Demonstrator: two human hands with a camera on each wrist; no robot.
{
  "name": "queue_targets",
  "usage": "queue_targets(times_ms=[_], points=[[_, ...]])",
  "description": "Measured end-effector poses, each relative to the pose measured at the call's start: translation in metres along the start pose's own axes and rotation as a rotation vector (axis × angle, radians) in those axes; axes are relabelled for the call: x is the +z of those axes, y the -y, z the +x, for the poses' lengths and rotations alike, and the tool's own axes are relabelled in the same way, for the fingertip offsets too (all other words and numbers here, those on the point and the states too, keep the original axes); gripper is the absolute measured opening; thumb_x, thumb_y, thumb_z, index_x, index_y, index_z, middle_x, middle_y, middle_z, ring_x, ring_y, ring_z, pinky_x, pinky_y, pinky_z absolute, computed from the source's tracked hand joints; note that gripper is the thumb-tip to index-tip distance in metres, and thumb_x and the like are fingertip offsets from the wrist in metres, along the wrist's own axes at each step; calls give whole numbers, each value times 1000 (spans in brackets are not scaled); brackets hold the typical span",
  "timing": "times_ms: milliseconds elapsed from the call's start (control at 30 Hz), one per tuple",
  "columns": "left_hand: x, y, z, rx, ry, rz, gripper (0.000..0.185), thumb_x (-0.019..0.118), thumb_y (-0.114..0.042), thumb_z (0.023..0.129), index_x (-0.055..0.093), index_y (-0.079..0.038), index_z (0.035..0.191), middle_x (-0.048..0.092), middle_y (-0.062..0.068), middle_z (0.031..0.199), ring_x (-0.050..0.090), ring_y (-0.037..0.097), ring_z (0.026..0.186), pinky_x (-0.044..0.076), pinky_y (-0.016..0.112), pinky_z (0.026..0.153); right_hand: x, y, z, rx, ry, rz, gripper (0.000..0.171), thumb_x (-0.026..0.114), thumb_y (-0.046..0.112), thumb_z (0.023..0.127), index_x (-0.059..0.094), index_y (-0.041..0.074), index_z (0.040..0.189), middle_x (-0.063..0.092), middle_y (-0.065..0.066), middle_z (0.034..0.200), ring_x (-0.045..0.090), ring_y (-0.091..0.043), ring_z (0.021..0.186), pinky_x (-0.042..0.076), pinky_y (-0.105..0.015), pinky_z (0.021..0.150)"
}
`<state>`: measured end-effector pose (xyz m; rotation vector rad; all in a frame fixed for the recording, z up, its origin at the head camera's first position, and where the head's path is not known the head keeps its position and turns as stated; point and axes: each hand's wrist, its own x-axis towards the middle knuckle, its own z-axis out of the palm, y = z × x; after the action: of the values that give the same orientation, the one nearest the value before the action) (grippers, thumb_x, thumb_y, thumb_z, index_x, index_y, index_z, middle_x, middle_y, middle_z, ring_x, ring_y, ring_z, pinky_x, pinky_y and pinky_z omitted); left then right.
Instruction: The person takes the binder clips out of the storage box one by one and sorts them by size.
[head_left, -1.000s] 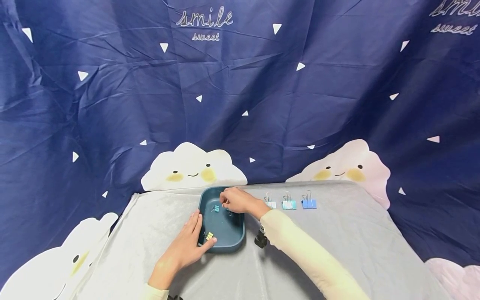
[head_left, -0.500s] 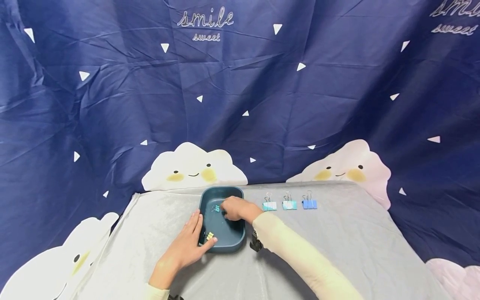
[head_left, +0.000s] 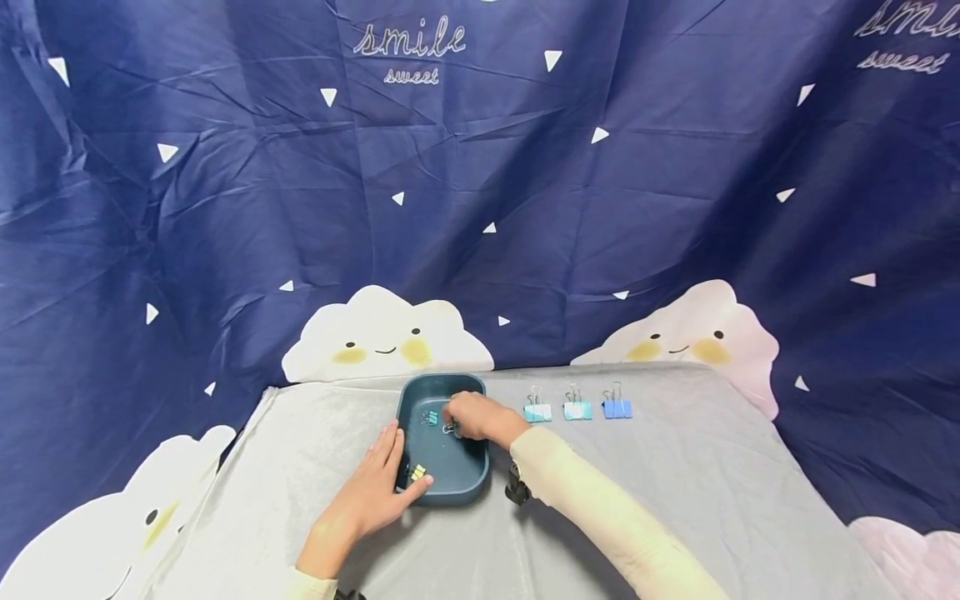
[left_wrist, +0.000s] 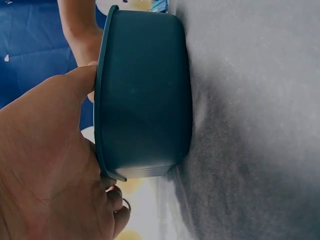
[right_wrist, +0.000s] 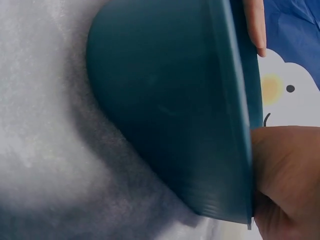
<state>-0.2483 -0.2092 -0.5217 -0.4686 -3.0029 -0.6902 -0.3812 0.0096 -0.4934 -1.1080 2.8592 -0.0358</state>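
Observation:
A dark teal box (head_left: 450, 482) stands on the grey cloth. My left hand (head_left: 371, 492) rests on its near left corner, fingers along the left rim and thumb over the front rim. My right hand (head_left: 477, 416) is down inside the box with curled fingers, pinching a small binder clip (head_left: 450, 428); only its silver handles show. Left of these fingers lies a teal binder clip (head_left: 431, 417). A yellow binder clip (head_left: 417, 472) lies near my left thumb. In the right wrist view the box wall (right_wrist: 175, 110) hides the fingertips of my right hand (right_wrist: 287, 175).
Right of the box, three larger binder clips stand in a row: a white and teal one (head_left: 537, 412), another white and teal one (head_left: 577, 410) and a blue one (head_left: 617, 409). A navy curtain (head_left: 480, 208) hangs behind the cloth-covered table (head_left: 675, 467).
My right hand has dropped lower into the box and closed its fingers at a small binder clip, whose handles now show beside them. The left hand and box stay in place.

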Motion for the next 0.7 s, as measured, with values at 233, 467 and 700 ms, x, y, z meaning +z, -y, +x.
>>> queue_targets(times_ms=[233, 467, 700], points=[[1, 0, 0, -5, 3, -7, 104, 55, -70, 101, 22, 4, 168, 12, 18, 179, 13, 38, 167, 21, 57, 134, 4, -4, -1, -39, -54, 37, 16, 85, 19, 93, 69, 20, 91, 62, 3, 95, 62, -13, 86, 56, -29, 80], [0, 0, 1, -10, 5, -8, 103, 56, -69, 102, 22, 3, 168, 12, 18, 180, 14, 38, 167, 21, 58, 134, 3, -9, -3, -78, -100, 79, 9, 79, 8, 95, 76, 15, 100, 68, -1, 102, 67, -17, 96, 60, -31, 88], [-1, 1, 1, -15, 13, -17, 104, 56, -69, 101, 22, 3, 168, 11, 18, 180, 12, 38, 167, 21, 58, 134, 1, -10, -6, -102, -122, 125, 11, 73, 5, 99, 79, 12, 105, 75, -2, 106, 72, -18, 101, 62, -33, 92]])
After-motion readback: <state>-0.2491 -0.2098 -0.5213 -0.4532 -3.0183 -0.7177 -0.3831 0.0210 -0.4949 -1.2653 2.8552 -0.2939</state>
